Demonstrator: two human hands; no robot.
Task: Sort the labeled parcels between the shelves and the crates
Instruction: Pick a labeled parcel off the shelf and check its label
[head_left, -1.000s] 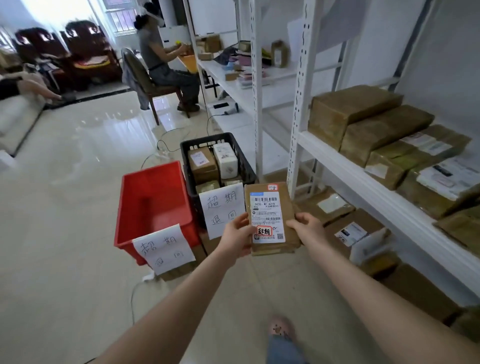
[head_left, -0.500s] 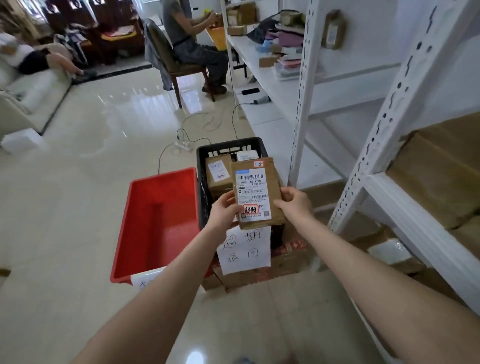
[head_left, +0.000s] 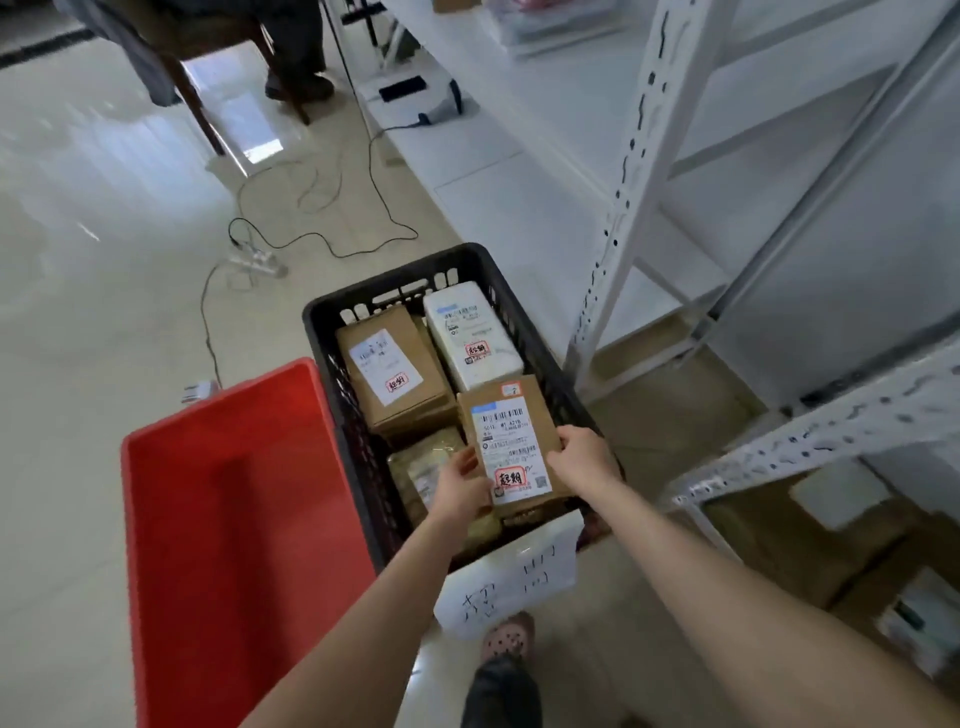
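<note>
Drop-off step: left hand (head_left: 461, 487) and right hand (head_left: 583, 456) pinch the side edges of the brown labeled parcel (head_left: 506, 431), which is inside the black crate (head_left: 389, 280) at its near-right corner, over other parcels; the next move probably calls for lowering it flat and releasing.

Red stamp (head_left: 510, 477) 超期 on label of parcel (head_left: 519, 410) between left hand (head_left: 460, 488) and right hand (head_left: 584, 454). Same stamp on brown box (head_left: 395, 364) and white parcel (head_left: 472, 338) beyond them. Sign (head_left: 514, 582) below wrists: blurred handwriting.
</note>
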